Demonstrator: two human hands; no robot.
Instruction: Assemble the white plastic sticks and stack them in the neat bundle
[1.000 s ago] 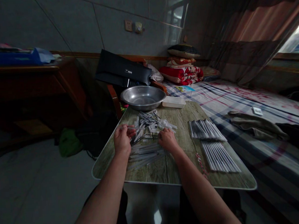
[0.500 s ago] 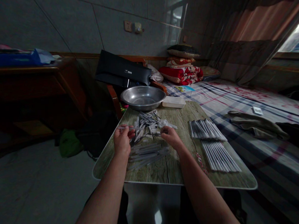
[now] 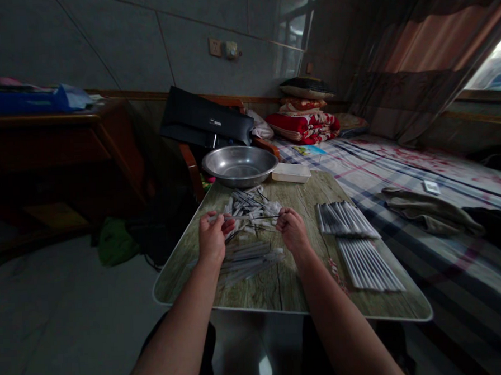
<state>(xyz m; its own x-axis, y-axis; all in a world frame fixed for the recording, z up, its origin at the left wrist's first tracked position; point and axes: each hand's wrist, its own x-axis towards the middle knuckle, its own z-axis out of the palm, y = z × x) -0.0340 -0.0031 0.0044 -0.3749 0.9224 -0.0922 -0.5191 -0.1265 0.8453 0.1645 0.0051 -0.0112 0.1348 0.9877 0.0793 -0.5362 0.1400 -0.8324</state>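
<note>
My left hand [image 3: 211, 237] is closed on a whitish translucent tube that looks like a pen barrel [image 3: 213, 218]. My right hand [image 3: 292, 227] has its fingers curled around the end of a thin dark rod, like a pen refill [image 3: 269, 216]. The rod spans the gap between both hands, lined up with the tube; whether its far end is inside the tube is too small to tell. Beyond the hands lies a loose heap of white and dark pen parts [image 3: 246, 199]. Nearer to me, several translucent tubes [image 3: 252, 259] lie roughly side by side.
Two groups of pens, one dark-topped [image 3: 345, 219] and one white [image 3: 371, 264], lie at the table's right. A metal basin [image 3: 241, 166] and a white plastic tray [image 3: 290, 173] stand at the far edge. The bed [image 3: 425, 245] borders the right side.
My right hand has drawn back from the heap and turned, and a thin rod now shows between the hands. The left hand has shifted slightly right with the tube.
</note>
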